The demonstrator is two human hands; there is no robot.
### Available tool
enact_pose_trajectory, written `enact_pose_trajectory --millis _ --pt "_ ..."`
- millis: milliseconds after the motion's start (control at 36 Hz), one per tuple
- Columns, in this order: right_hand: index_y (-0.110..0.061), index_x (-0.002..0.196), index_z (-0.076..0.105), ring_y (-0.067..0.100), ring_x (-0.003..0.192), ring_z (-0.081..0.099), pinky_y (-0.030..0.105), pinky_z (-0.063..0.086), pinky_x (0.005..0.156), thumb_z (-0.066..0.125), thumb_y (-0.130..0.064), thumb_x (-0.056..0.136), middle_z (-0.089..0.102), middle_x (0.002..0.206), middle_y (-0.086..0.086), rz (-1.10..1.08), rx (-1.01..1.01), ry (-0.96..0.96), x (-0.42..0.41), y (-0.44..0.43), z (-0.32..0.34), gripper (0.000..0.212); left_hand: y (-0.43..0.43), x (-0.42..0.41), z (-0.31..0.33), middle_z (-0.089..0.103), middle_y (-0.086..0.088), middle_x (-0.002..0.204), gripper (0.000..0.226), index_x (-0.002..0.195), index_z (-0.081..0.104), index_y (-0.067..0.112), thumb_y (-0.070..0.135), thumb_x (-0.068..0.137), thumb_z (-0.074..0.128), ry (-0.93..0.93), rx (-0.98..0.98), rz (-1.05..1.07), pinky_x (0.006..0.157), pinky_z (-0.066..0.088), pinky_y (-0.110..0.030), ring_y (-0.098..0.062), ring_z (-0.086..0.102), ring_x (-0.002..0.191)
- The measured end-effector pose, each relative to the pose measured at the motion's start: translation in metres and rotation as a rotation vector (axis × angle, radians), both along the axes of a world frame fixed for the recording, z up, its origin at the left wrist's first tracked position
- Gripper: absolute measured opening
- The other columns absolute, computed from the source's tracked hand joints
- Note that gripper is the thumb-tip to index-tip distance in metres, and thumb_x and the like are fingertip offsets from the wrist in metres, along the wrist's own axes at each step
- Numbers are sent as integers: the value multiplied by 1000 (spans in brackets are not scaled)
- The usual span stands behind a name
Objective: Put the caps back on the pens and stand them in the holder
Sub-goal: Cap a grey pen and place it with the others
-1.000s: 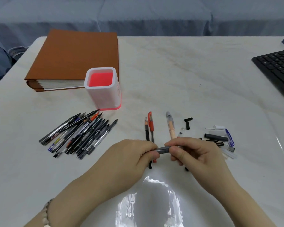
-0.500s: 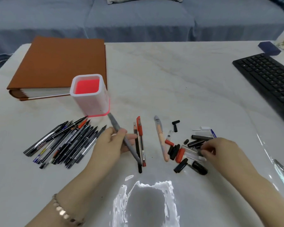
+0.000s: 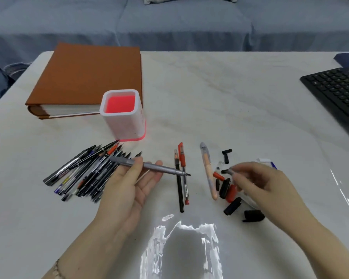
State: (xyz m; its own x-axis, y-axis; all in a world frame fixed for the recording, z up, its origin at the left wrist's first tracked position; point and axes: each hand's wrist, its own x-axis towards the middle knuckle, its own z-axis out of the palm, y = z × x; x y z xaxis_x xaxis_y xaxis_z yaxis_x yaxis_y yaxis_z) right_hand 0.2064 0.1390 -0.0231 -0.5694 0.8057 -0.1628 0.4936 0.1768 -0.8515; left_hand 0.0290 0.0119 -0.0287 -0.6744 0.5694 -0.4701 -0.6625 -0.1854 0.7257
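My left hand (image 3: 133,184) holds a grey uncapped pen (image 3: 161,168) level above the table, its tip pointing right. My right hand (image 3: 258,184) hovers over a heap of loose caps (image 3: 229,190), red and black, and pinches a small grey cap (image 3: 229,171) in its fingertips; the cap is blurred. The white pen holder (image 3: 123,125) with a red inside stands behind my left hand, nothing in it. A pile of several pens (image 3: 83,172) lies to the left. A red pen (image 3: 182,158), a black pen (image 3: 179,190) and a peach pen (image 3: 208,172) lie between my hands.
A brown book (image 3: 85,77) lies behind the holder at the back left. A black keyboard (image 3: 336,91) sits at the right edge, with a dark blue object (image 3: 347,59) beyond it. A blue sofa runs behind the table.
Both hands held the grey pen a second ago. My right hand let go and moved to the caps, then pinched one. My left hand turned the pen level, tip to the right.
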Motion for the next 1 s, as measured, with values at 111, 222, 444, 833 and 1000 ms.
enact_pose_trajectory --millis 111,222,444,833,1000 --pt "-19 78 69 4 49 54 7 43 53 56 -3 84 64 55 -2 -7 -236 267 -16 -22 13 21 -4 5 5 72 -3 63 21 75 55 7 11 93 44 -14 9 42 64 59 -25 -13 72 67" --pt "-12 81 69 1 46 54 8 41 50 55 0 85 63 51 -5 -19 -339 318 -27 -34 10 19 -8 10 6 71 -5 67 20 76 57 8 11 92 45 -11 20 83 63 59 -25 -15 72 70" --pt "-8 86 69 -4 43 53 3 36 42 56 -1 84 61 46 -5 -11 -382 351 -34 -43 11 16 -10 17 7 68 -3 68 14 80 55 7 12 90 47 -18 31 110 62 59 -25 -16 72 73" --pt "-21 73 70 2 49 59 7 45 54 57 7 80 68 55 -1 72 -257 385 -33 -48 1 31 -18 41 -2 73 -10 76 10 77 55 8 14 69 54 -14 28 43 59 57 -21 -22 72 80" --pt "-26 70 69 3 50 61 7 47 57 60 7 79 69 55 -4 91 -196 323 -33 -44 -5 36 -18 41 -7 73 -9 74 5 79 54 6 10 77 52 -8 26 14 61 58 -21 -22 72 80"
